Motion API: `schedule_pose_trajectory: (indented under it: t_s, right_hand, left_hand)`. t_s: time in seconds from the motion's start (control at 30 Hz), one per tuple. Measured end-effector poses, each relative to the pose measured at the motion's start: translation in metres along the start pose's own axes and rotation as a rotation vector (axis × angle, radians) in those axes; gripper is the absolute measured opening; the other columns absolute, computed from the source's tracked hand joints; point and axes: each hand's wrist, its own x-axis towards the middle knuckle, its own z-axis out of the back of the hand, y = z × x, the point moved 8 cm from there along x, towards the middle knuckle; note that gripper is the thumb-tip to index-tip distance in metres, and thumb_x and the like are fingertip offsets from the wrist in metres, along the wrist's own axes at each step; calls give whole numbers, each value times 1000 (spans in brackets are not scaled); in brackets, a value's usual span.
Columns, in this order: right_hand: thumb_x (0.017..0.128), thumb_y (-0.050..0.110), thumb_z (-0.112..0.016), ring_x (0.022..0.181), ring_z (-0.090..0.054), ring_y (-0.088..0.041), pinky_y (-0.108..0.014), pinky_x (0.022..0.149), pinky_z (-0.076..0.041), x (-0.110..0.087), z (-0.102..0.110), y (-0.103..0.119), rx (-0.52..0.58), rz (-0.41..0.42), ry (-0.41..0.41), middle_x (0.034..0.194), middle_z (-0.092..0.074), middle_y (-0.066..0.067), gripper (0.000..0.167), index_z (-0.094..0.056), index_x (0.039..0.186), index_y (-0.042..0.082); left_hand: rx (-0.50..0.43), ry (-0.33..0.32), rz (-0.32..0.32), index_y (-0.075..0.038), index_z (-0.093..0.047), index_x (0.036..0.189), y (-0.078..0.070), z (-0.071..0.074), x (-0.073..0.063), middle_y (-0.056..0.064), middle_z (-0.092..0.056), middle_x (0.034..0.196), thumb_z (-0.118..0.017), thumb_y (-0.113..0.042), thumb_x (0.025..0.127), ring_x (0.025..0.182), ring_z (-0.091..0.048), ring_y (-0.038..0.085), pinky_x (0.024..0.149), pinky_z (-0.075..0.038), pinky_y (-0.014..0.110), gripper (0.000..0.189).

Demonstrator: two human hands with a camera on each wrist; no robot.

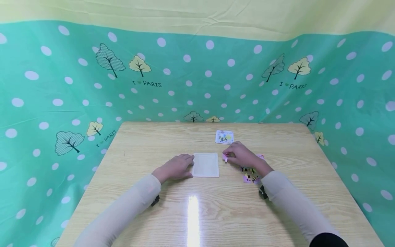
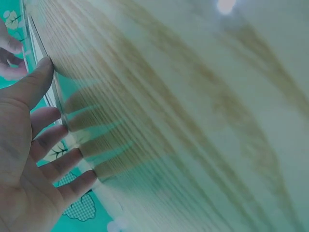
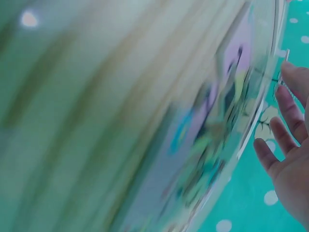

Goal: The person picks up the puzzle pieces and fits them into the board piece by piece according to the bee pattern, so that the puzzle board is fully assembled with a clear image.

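A white square puzzle tray (image 1: 205,165) with a raised rim lies flat near the middle of the table. My left hand (image 1: 178,167) rests at its left edge; in the left wrist view the thumb (image 2: 41,79) touches the rim and the other fingers are spread and relaxed. To the right of the tray, my right hand (image 1: 242,156) pinches a small pink puzzle piece (image 1: 225,158) between thumb and forefinger, above the table. Partly hidden under the right wrist are several pink and yellow puzzle pieces (image 1: 250,176) with a bee-like picture.
A small picture card (image 1: 224,137) with a bee lies behind the right hand. The wooden table (image 1: 154,140) ends at a green dotted curtain (image 1: 197,72) at the back and sides. A bright light reflection crosses the tabletop in front.
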Motion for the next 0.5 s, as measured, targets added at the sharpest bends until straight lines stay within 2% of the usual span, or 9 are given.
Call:
schedule_pose_trajectory:
  t_s: [0.17,0.37,0.5]
  right_hand:
    - [93,26,-74,117,-58,-25,-46,107,-49,9,-5,12,11,14,3,117,-71,-3,33,-73,124,14]
    - [93,26,-74,121,-57,-26,-47,111,-47,20,-10,25,32,34,5,119,-71,-3,34,-72,125,14]
    - [94,25,-73,119,-57,-25,-45,109,-48,29,-14,33,47,47,1,119,-72,-3,33,-72,125,15]
  left_hand:
    - [6,5,7,-7,-60,137,-1,0,1,17,-47,157,-70,-48,93,144,-46,34,120,-41,50,61]
    - [-6,14,18,-7,-60,137,-2,1,1,16,-46,157,-70,-48,93,144,-46,35,119,-41,52,60]
    - [-4,18,19,-8,-61,136,-2,1,2,16,-46,157,-70,-47,93,144,-46,35,119,-42,53,59]
